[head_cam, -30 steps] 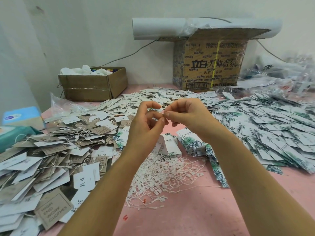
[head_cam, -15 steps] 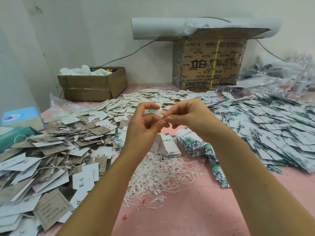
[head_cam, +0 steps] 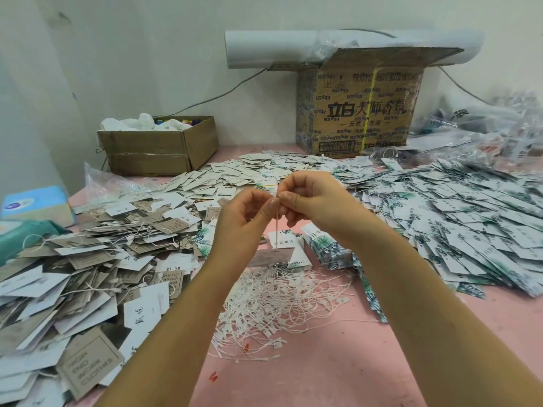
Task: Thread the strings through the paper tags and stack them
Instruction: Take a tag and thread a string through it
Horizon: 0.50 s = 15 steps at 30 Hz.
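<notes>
Where the left hand and right hand pinch together, the top of the string disappears between the fingertips, so no idea which fingers actually have it. The tag dangling below them is blurred, print unreadable. The small tags right behind the hands are mostly covered. The leafy stack is half hidden under the right wrist. Far left of the left hand, the tag pile runs off the edge.
</notes>
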{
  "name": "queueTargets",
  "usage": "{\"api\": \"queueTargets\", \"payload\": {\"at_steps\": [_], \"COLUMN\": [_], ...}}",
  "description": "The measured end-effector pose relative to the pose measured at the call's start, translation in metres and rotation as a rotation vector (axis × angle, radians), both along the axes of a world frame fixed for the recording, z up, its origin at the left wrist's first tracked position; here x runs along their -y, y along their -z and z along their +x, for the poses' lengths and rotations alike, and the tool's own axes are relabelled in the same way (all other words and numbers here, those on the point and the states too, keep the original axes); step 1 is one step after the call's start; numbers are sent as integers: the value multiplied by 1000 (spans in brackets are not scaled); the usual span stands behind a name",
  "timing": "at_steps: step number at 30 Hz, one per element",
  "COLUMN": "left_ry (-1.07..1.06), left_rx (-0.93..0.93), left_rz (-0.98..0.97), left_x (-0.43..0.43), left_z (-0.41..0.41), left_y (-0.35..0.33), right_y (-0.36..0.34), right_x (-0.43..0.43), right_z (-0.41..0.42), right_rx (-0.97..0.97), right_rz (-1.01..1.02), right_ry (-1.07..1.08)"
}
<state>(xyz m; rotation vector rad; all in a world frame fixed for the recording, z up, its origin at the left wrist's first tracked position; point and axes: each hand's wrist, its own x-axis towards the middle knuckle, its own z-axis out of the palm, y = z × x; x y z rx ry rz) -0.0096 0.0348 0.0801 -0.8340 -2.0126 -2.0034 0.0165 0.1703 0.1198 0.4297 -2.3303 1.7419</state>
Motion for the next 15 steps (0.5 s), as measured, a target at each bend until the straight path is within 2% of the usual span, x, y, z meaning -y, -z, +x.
{"api": "queueTargets", "payload": {"at_steps": [3, 6, 10, 13, 15], "left_ry": [88, 176, 83, -69, -139], "left_rx": [43, 45, -27, -47, 6], "left_rz": [-148, -376, -618, -635, -491], "left_x": [5, 13, 18, 16, 16], "left_z": [-2, -5, -11, -11, -10], "left_y": [2, 4, 8, 8, 5], "right_y": [-1, -4, -7, -6, -4], "right_x": [4, 4, 0, 0, 1], "right_z": [0, 1, 2, 3, 2], "right_rx": [-68, -160, -234, -251, -270], "right_rz": [23, 26, 0, 31, 110], "right_ry": [60, 128, 217, 225, 256]}}
